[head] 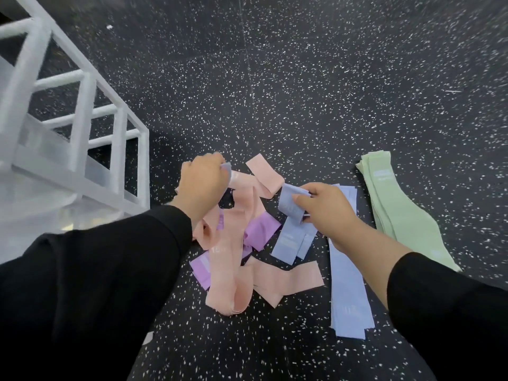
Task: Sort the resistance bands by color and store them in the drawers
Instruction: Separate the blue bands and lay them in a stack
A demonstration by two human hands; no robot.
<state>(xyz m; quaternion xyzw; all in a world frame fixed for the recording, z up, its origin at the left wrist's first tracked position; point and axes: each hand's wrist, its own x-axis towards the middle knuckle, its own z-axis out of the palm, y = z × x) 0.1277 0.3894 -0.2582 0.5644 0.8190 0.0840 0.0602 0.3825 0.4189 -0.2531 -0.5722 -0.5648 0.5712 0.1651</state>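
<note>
1. Two hands work a tangle of resistance bands on the speckled black floor [316, 78]. Left hand [202, 187] is closed around the end of a blue band, w/ peach bands [233, 243] draped under it. Right hand [327, 209] pinches a folded blue band [291, 204] between thumb and fingers.

2. Where things lie: a flat stack of blue bands [347, 292] sits just right of the tangle, partly under the right forearm. Green bands [395, 204] lie in their own stack further right, well apart from the mess. Purple bands [259, 233] are buried under the peach ones. White drawer unit [82, 119] stands at left; whether a drawer is open can't be told, frame is blurred there.

3. Step in hand, by the look of it: pulling the last blue bands free to add to the blue stack. Approx. halfway thru sorting; peach and purple not yet separated, nothing visibly stored.

4. Doing it well: lift the blue band up and out, not sideways. A sideways drag would likely haul peach loops along w/ it.

5. Left hand seems to hold blue and touch peach together. Best to let the peach drop first, so only one color travels.

6. Flatten the folded band before laying it down, edges lined up w/ the stack. Bands are thin and limp, prob. slippery in a pile, so a neat stack carries easier to the drawers.

7. Risk: knocking the blue stack askew w/ the right sleeve [445, 312] resting over it.
</note>
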